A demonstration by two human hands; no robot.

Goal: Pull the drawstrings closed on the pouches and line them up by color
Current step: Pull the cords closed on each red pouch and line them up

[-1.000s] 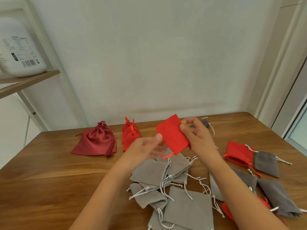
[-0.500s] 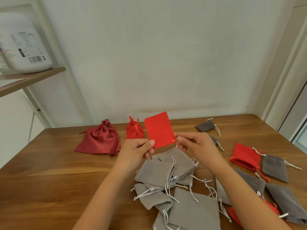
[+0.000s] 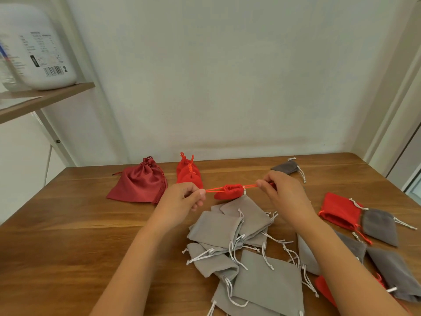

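A small bright red pouch (image 3: pixel 229 191) hangs between my hands above the wooden table (image 3: pixel 68 236), its mouth gathered. My left hand (image 3: pixel 182 198) pinches its red drawstring on the left. My right hand (image 3: pixel 279 192) pinches the drawstring on the right, and the strings are stretched taut. Behind them a short stack of closed bright red pouches (image 3: pixel 189 173) lies by a large dark red satin pouch (image 3: pixel 139 182). A heap of light grey pouches (image 3: pixel 237 226) with white strings lies under my hands.
A dark grey pouch (image 3: pixel 286 167) lies at the back right. To the right lie an open red pouch (image 3: pixel 339 210) and several dark grey pouches (image 3: pixel 379 225). A shelf (image 3: pixel 45 96) with a white jug (image 3: pixel 38 44) stands at the left, above the table's edge.
The red pouch was held flat and upright by both hands. Now my hands have moved apart along its strings, and the pouch mouth has drawn together.
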